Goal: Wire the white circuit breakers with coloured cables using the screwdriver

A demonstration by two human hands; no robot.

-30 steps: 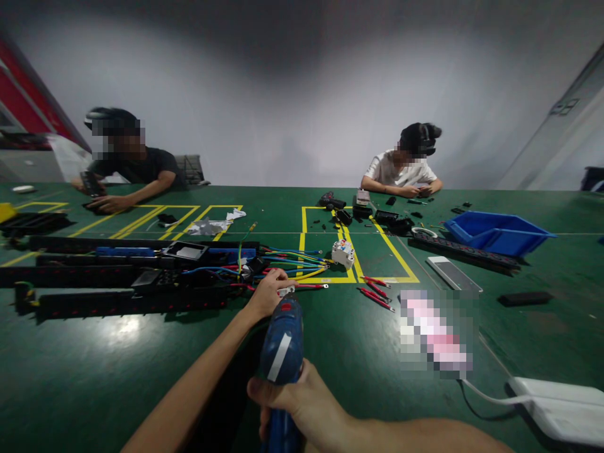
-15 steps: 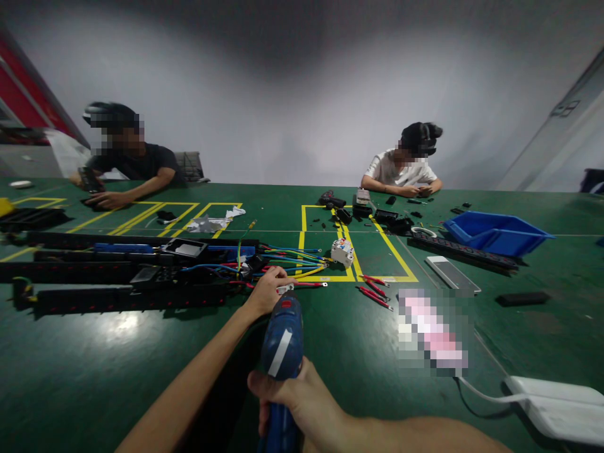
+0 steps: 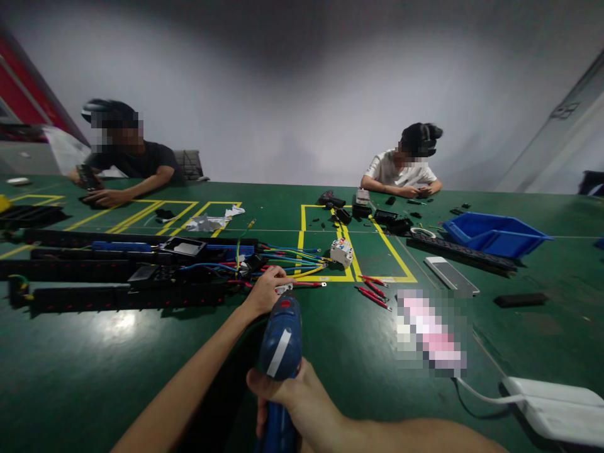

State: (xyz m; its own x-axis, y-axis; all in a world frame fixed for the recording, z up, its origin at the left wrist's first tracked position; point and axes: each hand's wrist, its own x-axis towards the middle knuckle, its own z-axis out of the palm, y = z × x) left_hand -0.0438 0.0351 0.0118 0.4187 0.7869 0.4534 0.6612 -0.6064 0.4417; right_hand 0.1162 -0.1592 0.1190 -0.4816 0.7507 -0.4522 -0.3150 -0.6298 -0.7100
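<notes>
My right hand (image 3: 302, 399) is wrapped round the handle of a blue power drill (image 3: 282, 336), which points away from me. My left hand (image 3: 268, 290) is closed on a small white part (image 3: 284, 289) just past the drill's nose. A red wire (image 3: 309, 284) with a metal lug sticks out to the right of that part. The drill's tip is hidden behind its body, so contact with the part cannot be made out. To the left lie long black power strips (image 3: 127, 301) with blue, green and yellow wires (image 3: 297, 258). These wires run toward a white circuit breaker (image 3: 341, 252).
Short red wires (image 3: 374, 297) lie right of my hands. Farther right are a grey-white phone (image 3: 450, 275), a blue bin (image 3: 495, 233), a black bar (image 3: 521, 300) and a white power bank-like box (image 3: 557, 409) with a cable. Two people (image 3: 151, 167) sit across the green table (image 3: 410, 409).
Both hands, the drill and the white part keep nearly the same place. The whole view has shifted very slightly.
</notes>
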